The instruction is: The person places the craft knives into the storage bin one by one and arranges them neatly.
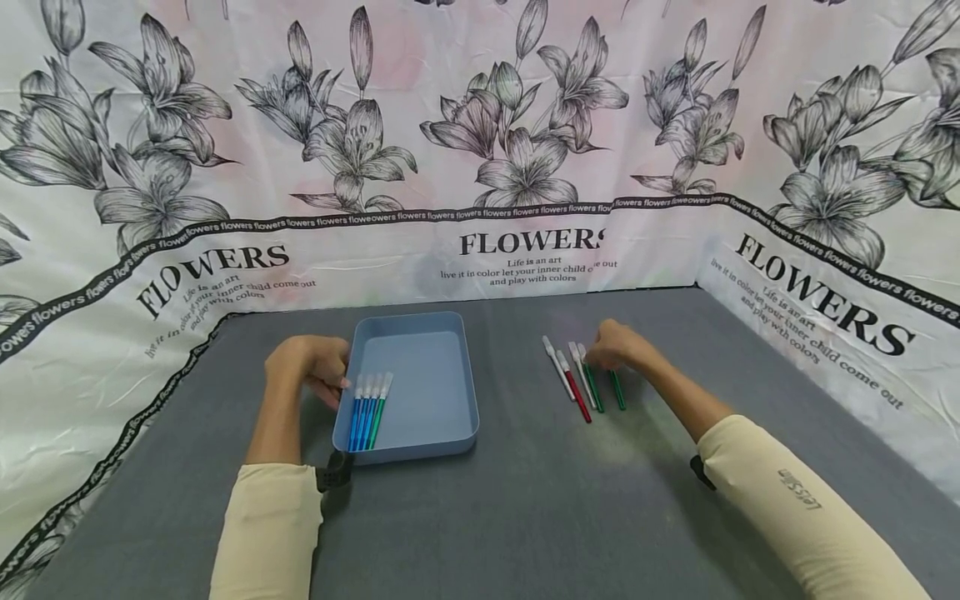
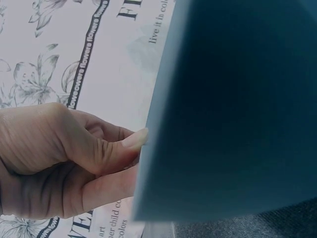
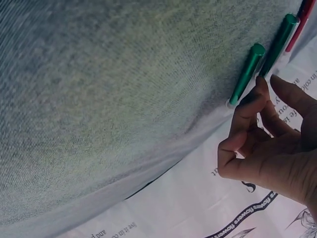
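Note:
A blue-grey tray [image 1: 420, 417] lies left of centre in the head view. Blue markers [image 1: 360, 421] and a green marker [image 1: 377, 423], all with pale caps, lie side by side in its near left corner. My left hand [image 2: 74, 163] holds the tray's left wall, its thumb tip and curled fingers against the edge. On the right, my right hand [image 1: 617, 346] is over the capped ends of two green markers [image 3: 278, 45] [image 3: 247, 74]. A slight gap shows between its thumb and index fingertip, beside one marker's end; the other fingers are bent.
Beside the green markers lie a red marker [image 1: 577, 397] and pale, slim markers [image 1: 558, 369]. The grey cloth [image 1: 525, 517] covers the table. Flower-printed white sheeting [image 1: 525, 250] rises along its back and sides.

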Available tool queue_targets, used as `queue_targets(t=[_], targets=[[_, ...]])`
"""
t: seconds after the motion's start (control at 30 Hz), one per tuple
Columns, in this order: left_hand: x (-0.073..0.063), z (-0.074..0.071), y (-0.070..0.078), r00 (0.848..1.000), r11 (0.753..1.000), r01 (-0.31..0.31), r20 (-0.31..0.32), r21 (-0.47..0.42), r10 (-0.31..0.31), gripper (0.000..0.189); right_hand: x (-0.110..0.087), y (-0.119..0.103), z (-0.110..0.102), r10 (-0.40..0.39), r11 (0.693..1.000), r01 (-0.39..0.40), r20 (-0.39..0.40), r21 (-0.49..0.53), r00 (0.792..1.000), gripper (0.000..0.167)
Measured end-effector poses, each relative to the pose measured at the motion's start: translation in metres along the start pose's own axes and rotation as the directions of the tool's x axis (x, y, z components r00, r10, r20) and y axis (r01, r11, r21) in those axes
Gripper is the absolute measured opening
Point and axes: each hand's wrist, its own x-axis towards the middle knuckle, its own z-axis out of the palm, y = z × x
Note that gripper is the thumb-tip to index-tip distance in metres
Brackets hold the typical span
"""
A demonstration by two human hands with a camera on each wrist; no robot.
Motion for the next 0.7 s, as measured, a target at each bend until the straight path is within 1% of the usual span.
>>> queue_targets(t=[0.1, 0.27, 0.37, 0.5, 0.63, 0.7], targets=[[-0.0001, -0.0005, 0.0001, 1.000, 1.000, 0.004, 0.000, -0.003, -0.004, 0.029, -0.0003, -0.0023, 0.0005, 0.017, 1.000, -0.017, 0.005, 0.004, 1.000, 0.025], [-0.0003, -0.0003, 0.0003, 1.000, 1.000, 0.004, -0.010, 0.002, -0.004, 0.028, 0.0019, -0.0036, 0.0019, 0.035, 0.999, -0.035, 0.004, -0.034, 0.999, 0.027], [-0.0005, 0.0005, 0.0002, 1.000, 1.000, 0.005, -0.007, 0.004, -0.005, 0.029, 0.0012, -0.0058, 0.0028, 0.029, 0.998, -0.028, 0.003, -0.050, 1.000, 0.027], [-0.0009, 0.0019, -0.0005, 1.000, 1.000, 0.005, -0.002, 0.004, -0.005, 0.029, -0.0002, -0.0079, 0.0039, 0.028, 0.997, -0.028, 0.002, -0.068, 1.000, 0.022], [-0.0011, 0.0024, 0.0000, 1.000, 1.000, 0.006, -0.013, 0.017, -0.006, 0.028, -0.0009, -0.0073, 0.0047, 0.024, 0.995, -0.025, -0.010, -0.093, 1.000, 0.022], [-0.0016, 0.0025, 0.0012, 1.000, 1.000, 0.012, -0.019, 0.020, -0.012, 0.027, -0.0011, -0.0066, 0.0049, 0.021, 0.996, -0.022, -0.015, -0.088, 1.000, 0.023]])
